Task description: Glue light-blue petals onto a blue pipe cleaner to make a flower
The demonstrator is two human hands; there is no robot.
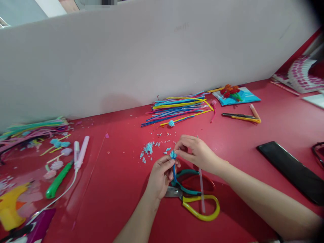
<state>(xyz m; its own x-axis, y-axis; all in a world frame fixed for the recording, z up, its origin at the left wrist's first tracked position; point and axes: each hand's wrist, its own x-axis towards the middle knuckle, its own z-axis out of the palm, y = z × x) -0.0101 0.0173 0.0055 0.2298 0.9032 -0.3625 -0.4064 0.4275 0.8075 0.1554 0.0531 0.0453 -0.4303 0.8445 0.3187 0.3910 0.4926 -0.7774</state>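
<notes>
My left hand [162,173] is closed around a dark blue pipe-cleaner stem [174,172] topped by a small light blue fuzzy flower head [173,154]. At the right edge of that head, my right hand [193,148] pinches with thumb and forefinger. Below both hands lie yellow-handled scissors [215,209] and a tool with teal and red handles [188,191], partly covered. A thin translucent stick [202,199] crosses the handles and passes behind my right hand. Light blue fuzz clippings [149,148] are scattered just beyond my left hand.
Pipe cleaners [179,106] lie bundled against the white partition [152,60]. On the right are a black phone [288,168], black tweezers [238,116] and a blue packet [248,96]. Leftward sit a green-handled tool [59,180], a corded pink tool [82,152] and a yellow glue gun [12,206].
</notes>
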